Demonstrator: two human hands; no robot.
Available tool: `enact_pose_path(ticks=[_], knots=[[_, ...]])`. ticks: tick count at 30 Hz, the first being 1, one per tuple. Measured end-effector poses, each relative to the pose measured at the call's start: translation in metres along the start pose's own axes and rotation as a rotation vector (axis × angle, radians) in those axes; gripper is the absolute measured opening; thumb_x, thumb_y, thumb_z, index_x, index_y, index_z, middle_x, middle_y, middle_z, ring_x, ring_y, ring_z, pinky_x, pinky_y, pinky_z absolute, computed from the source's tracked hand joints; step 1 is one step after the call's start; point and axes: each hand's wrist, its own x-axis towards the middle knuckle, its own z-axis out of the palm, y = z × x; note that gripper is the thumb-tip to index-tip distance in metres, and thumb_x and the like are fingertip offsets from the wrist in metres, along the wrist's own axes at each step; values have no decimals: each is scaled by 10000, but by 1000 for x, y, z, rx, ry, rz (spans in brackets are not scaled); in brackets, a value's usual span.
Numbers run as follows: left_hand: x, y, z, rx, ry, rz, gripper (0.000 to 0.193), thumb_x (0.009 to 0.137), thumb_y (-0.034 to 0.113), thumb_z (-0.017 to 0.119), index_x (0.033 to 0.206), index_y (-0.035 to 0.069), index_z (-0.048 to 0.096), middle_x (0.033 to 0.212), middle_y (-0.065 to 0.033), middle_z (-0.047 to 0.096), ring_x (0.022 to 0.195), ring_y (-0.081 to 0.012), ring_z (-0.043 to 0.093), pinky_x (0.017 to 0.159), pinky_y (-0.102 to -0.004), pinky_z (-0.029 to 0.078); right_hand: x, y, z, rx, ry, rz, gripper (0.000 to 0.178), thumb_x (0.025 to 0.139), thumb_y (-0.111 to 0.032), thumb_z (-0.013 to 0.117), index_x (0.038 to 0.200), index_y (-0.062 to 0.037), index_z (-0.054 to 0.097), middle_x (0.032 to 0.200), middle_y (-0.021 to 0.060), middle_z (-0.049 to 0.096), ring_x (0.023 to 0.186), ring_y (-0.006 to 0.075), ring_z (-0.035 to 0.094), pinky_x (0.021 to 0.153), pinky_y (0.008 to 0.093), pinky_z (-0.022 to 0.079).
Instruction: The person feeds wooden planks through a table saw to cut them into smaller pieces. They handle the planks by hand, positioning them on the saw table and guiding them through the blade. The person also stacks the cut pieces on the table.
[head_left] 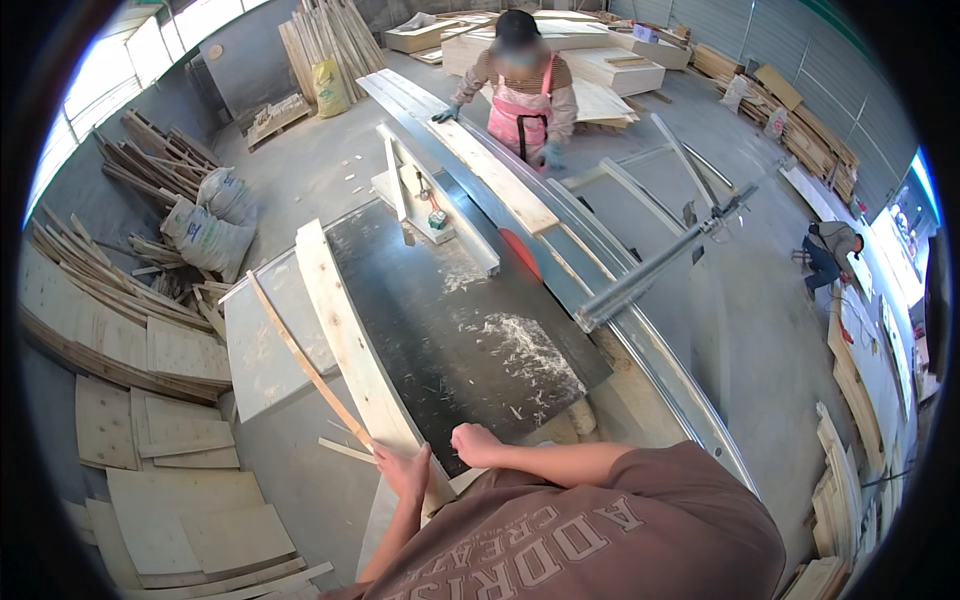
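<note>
A long pale wooden board [348, 325] lies along the left side of the dark saw table [430, 310], its near end close to my body. My left hand [403, 472] is closed around that near end, with the thumb across the board. Beside its fingers ends a thin wooden strip [305, 360], angled away to the far left. My right hand [478, 446] forms a fist at the table's near edge, right of the board, with nothing visible in it. Sawdust [525, 350] is scattered over the tabletop.
Across the saw, a co-worker in a pink apron [518, 115] rests a gloved hand on planks [490, 165] beside the red blade guard [520, 255]. A fence [450, 215] crosses the far table. Sheets [190, 520] and sacks [205, 235] lie left. Another person [832, 255] bends at right.
</note>
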Motion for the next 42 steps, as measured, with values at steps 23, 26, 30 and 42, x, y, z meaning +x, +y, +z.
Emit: enact_pose_path(ticks=[23,26,30,42], knots=[[-59,-22,66,167,248,88,1133,772,367,834,1630,-62,232,1521,-278,480,1366,-441,508,1130,-511,478,-122,216,5,417,333,8,147,948,-8,533,954,8,678,794,96,703,771,192,699,700,363,550],[-57,-26,74,172,240,83,1113,785,377,814,1634,-57,240,1517,-282,484,1380,-436,505,1132,-507,477,-137,232,1,507,376,33,161,924,-24,545,948,-8,704,901,196,750,853,318,736,762,442,568],[-59,-23,79,230,241,53,1114,797,401,811,1641,-44,237,1538,-256,484,1411,-419,494,1141,-501,481,-145,264,1,496,469,5,143,911,28,564,992,7,680,804,92,710,744,173,672,689,349,541],[-67,-34,93,254,256,30,1114,811,427,830,1651,-17,249,1589,-232,463,1443,-399,486,1162,-490,473,-217,289,-9,414,493,27,181,951,-20,514,919,-9,692,743,132,682,707,203,674,656,398,520]])
